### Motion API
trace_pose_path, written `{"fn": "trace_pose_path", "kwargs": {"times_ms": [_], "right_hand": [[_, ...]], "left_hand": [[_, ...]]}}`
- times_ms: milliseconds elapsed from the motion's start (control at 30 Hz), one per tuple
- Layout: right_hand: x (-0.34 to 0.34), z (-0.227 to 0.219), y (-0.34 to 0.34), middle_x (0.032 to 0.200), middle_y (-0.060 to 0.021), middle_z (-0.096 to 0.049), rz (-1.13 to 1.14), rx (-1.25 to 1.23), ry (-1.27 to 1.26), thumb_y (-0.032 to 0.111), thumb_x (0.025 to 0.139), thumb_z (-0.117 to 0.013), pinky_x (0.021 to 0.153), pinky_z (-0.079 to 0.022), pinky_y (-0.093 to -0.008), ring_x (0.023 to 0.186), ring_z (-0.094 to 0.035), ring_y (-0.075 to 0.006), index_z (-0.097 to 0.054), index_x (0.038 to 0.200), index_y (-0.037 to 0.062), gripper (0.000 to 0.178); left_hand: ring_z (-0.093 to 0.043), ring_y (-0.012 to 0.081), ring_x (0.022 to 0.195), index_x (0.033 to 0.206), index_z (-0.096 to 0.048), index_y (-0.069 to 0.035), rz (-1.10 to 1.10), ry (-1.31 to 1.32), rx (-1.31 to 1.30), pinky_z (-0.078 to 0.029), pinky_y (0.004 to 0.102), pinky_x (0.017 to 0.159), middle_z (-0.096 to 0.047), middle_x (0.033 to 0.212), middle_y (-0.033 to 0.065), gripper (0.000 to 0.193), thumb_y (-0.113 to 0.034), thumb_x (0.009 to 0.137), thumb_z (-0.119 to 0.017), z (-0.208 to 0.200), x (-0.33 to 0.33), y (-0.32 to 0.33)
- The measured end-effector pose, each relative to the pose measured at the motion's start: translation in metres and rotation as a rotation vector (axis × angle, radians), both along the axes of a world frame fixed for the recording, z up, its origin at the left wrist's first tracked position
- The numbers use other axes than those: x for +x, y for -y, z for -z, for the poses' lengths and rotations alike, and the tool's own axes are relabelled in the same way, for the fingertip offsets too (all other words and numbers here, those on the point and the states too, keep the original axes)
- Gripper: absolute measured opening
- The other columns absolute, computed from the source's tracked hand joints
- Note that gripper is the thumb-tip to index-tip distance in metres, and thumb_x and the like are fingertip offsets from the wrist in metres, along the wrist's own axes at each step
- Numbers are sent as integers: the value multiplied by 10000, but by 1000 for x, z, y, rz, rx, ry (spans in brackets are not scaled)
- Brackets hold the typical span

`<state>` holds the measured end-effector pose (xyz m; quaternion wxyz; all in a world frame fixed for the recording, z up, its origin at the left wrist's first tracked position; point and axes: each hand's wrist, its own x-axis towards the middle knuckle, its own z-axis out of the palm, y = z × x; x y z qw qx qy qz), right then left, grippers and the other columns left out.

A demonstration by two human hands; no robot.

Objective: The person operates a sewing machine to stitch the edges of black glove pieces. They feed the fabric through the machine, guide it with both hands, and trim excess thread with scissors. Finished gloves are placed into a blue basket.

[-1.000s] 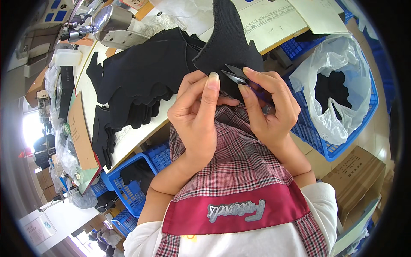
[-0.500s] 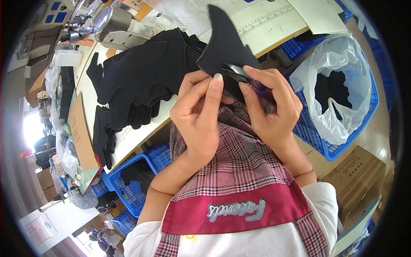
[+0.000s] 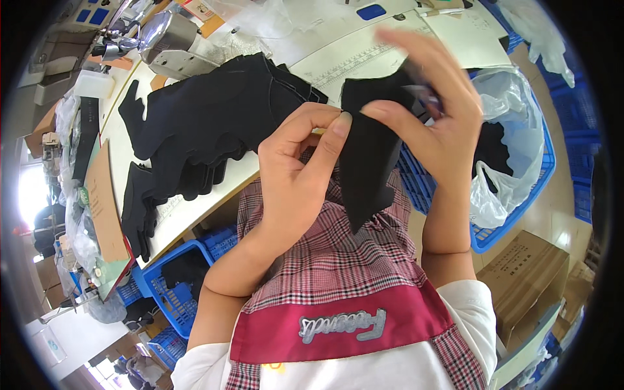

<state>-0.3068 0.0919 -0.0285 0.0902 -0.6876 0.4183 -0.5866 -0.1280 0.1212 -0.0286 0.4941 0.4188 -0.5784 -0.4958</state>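
Note:
A black fabric piece (image 3: 369,153) hangs in front of my lap, its pointed end downward. My left hand (image 3: 296,169) pinches its upper left edge between thumb and forefinger. My right hand (image 3: 448,114) is beside its upper right part, thumb tip near the pinched edge and forefinger raised and smeared by motion. Small scissors (image 3: 426,97) with a purplish handle sit within the right hand's fingers; their blades are blurred. To the left, a stack of black cut fabric pieces (image 3: 214,110) lies on the white table (image 3: 312,73), partly over its front edge.
A metal sewing machine part (image 3: 162,39) stands at the far left. At the right is a blue basket (image 3: 520,221) lined with a clear plastic bag (image 3: 487,201) holding black fabric. Another blue basket (image 3: 172,296) is below the table. A cardboard box (image 3: 526,273) sits lower right.
The fabric piece has been turned so its point hangs down instead of up. My right hand has moved up and right, drawing the scissors away from the edge. My left hand still pinches the fabric.

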Motion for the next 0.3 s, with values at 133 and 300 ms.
{"fn": "trace_pose_path", "kwargs": {"times_ms": [133, 300], "right_hand": [[-1, -1, 1, 640, -7, -574, -235, 426, 108, 125, 771, -780, 572, -409, -244, 617, -494, -73, -638, 795, -28, 210], [6, 14, -1, 614, 24, -516, -366, 666, 506, 203, 857, -744, 544, -345, -212, 633, -438, -27, -665, 797, 25, 204]], "left_hand": [[-457, 18, 719, 945, -633, 39, 57, -84, 46, -378, 176, 641, -584, 879, -1, 112, -67, 958, -599, 3, -3, -1], [-467, 21, 767, 1016, -632, 8, 132, -165, 186, -390, 180, 692, -581, 886, -19, 105, -73, 966, -589, 3, 2, -3]]}}
